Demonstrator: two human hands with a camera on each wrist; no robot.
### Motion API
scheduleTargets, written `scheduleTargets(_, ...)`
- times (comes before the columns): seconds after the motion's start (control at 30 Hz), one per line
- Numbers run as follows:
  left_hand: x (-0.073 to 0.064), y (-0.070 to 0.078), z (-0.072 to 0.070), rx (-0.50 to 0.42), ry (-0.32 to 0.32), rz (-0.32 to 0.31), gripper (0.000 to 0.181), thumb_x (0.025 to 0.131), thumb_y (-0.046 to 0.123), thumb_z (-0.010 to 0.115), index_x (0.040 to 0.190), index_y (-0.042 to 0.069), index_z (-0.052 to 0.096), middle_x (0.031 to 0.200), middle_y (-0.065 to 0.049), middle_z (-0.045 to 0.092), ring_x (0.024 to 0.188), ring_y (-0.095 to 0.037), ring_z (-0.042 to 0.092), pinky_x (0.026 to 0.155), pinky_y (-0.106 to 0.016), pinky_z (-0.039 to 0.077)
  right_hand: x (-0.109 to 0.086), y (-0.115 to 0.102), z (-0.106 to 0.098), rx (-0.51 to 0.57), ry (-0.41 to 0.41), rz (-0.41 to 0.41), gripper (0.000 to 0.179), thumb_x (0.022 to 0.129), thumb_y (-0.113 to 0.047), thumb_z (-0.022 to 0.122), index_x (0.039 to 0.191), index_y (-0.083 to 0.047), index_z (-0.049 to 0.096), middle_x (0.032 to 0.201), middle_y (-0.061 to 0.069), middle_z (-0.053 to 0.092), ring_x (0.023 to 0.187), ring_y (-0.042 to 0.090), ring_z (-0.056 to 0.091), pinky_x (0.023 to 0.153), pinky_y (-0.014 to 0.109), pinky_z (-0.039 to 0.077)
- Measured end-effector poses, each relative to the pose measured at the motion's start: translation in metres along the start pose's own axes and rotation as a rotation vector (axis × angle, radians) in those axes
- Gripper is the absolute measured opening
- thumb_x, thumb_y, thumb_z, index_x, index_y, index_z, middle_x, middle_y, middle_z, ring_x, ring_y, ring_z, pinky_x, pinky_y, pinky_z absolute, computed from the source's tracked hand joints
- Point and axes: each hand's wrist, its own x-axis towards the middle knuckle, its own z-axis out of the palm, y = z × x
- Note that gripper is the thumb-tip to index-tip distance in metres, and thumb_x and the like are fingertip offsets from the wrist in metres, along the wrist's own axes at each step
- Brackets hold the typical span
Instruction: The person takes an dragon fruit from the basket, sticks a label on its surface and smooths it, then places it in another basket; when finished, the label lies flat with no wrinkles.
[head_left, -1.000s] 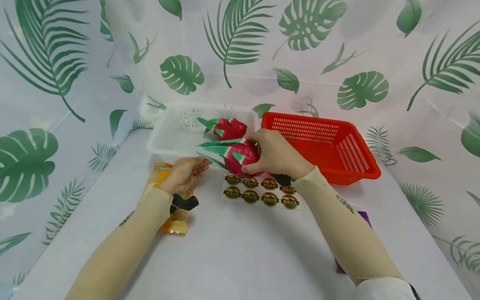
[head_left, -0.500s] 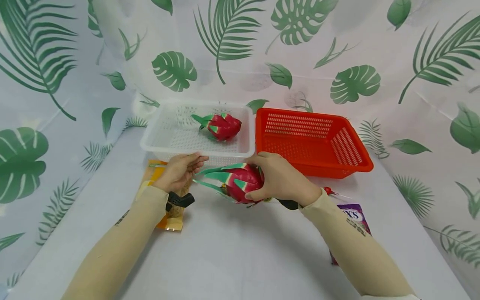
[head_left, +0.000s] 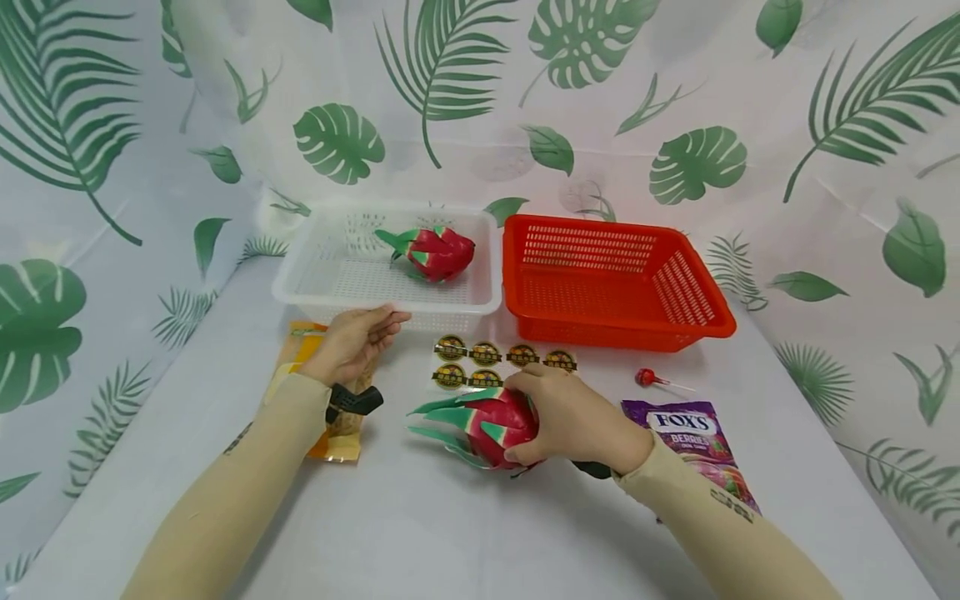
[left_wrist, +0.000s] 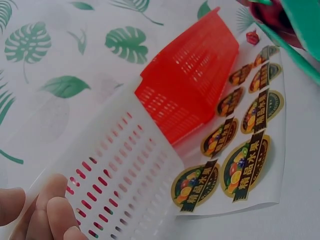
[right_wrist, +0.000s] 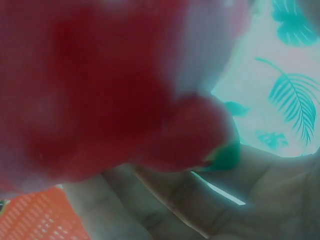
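Observation:
My right hand (head_left: 566, 421) grips a red dragon fruit (head_left: 501, 429) with green leaf tips pointing left, low over the white table in front of the sticker sheet. Its red skin fills much of the right wrist view, with fingers (right_wrist: 165, 200) curled under it. My left hand (head_left: 358, 340) is at the front rim of the white basket (head_left: 322, 302); in the left wrist view the rim runs between thumb and fingertips (left_wrist: 55, 195). Inside that basket lies a second dragon fruit (head_left: 438, 254).
A red basket (head_left: 600, 333) stands right of the white one. The sheet of round fruit stickers (head_left: 486, 354) lies before them. To the right are a red lollipop (head_left: 647, 377) and a purple FOX'S candy bag (head_left: 686, 429). An orange-yellow packet (head_left: 345, 446) lies beneath my left forearm.
My right hand has brought the dragon fruit away from the white basket toward me and down, uncovering part of the sticker sheet. The left hand has stayed at the basket's rim.

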Motion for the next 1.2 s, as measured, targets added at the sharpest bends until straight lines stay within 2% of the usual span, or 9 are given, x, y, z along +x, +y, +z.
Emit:
scheduleTargets(0.17,0.000,0.000,0.001,-0.002,0.006,-0.008,0.025,0.110,0.026,0.052,0.119,0.005,0.063,0.095,0.013,0.078,0.088,-0.003,0.064,0.081,-0.014,0.052,-0.011,0.005,0.005,-0.024,-0.003,0.002,0.081,0.068,-0.047,0.095,0.132,-0.007,0.067,0.128,0.008,0.068,0.102,0.019,0.066,0.083,0.035,0.063)
scheduleTargets(0.47,-0.001,0.000,0.000,-0.005,0.009,-0.013,0.030,0.109,0.026,0.052,0.126,0.002,0.060,0.094,0.013,0.078,0.088,-0.002,0.064,0.082,-0.014,0.052,-0.025,0.011,0.003,-0.022,-0.005,0.025,0.078,0.066,-0.044,0.097,0.128,-0.007,0.068,0.119,0.007,0.067,0.101,0.018,0.063,0.085,0.037,0.063)
scheduleTargets(0.77,0.000,-0.001,0.003,-0.006,0.017,-0.009,0.022,0.109,0.026,0.053,0.113,0.009,0.066,0.095,0.012,0.078,0.088,-0.003,0.064,0.083,-0.014,0.053,-0.032,0.011,-0.002,-0.029,-0.051,0.063,0.081,0.067,-0.046,0.097,0.131,-0.009,0.067,0.122,0.008,0.065,0.102,0.019,0.063,0.088,0.041,0.063)
scheduleTargets(1.07,0.001,-0.001,0.002,-0.029,0.021,-0.008,0.023,0.109,0.027,0.052,0.105,0.013,0.070,0.096,0.011,0.079,0.088,-0.004,0.065,0.082,-0.014,0.053,-0.031,0.009,0.003,-0.027,-0.033,0.061,0.085,0.066,-0.056,0.095,0.134,-0.014,0.066,0.129,0.009,0.063,0.108,0.023,0.064,0.092,0.045,0.062)
scheduleTargets(1.2,0.001,-0.002,0.002,-0.046,0.017,-0.011,0.022,0.109,0.027,0.052,0.107,0.012,0.068,0.095,0.011,0.079,0.088,-0.004,0.065,0.084,-0.015,0.053,-0.032,0.009,0.002,-0.018,-0.036,0.078,0.087,0.066,-0.059,0.093,0.135,-0.016,0.065,0.129,0.008,0.063,0.109,0.023,0.064,0.093,0.047,0.062)
